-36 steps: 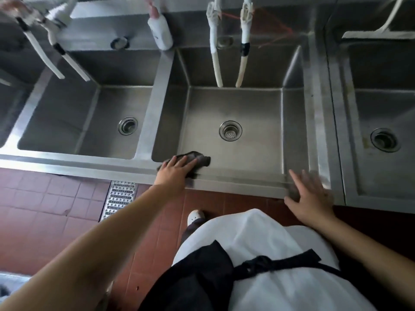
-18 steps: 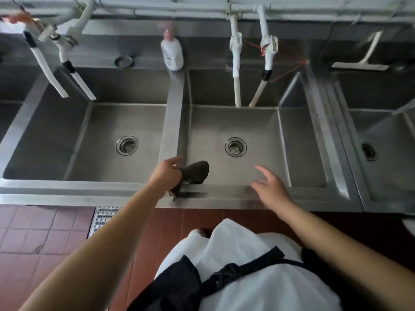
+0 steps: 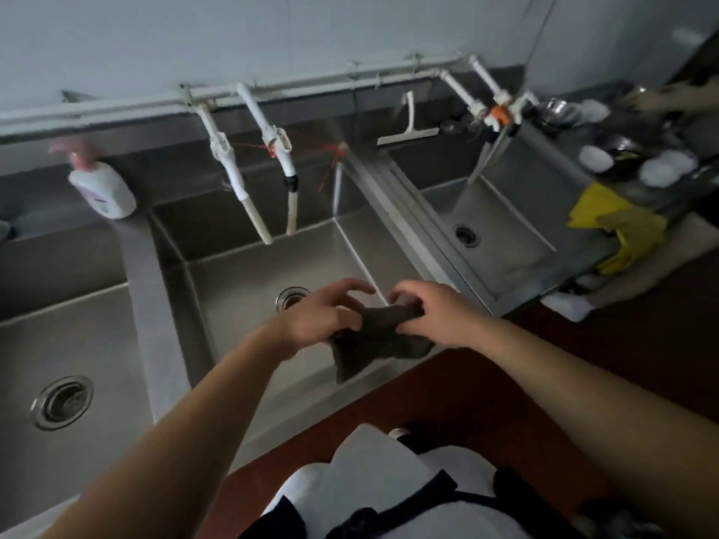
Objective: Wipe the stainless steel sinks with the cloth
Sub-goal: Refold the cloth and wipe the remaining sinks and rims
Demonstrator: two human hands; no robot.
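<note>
A dark grey cloth [image 3: 373,348] hangs in the air over the front of the middle stainless steel sink [image 3: 249,274]. My left hand [image 3: 319,317] grips its left end and my right hand [image 3: 435,317] pinches its right end, so it is stretched between them with a corner drooping down. The middle sink's drain [image 3: 290,297] shows just behind my left hand. A second sink [image 3: 78,344] lies to the left and a third sink [image 3: 502,223] to the right.
White tap hoses [image 3: 253,204] hang over the middle sink. A soap bottle [image 3: 103,188] stands on the back ledge at left. A squeegee [image 3: 408,130] leans behind the right sink. Yellow gloves [image 3: 618,223] and dishes [image 3: 622,157] crowd the right counter.
My left hand lifted the cloth off the sink's front rim. My right hand left the rim and took hold of the cloth's other end. The view swung to the right.
</note>
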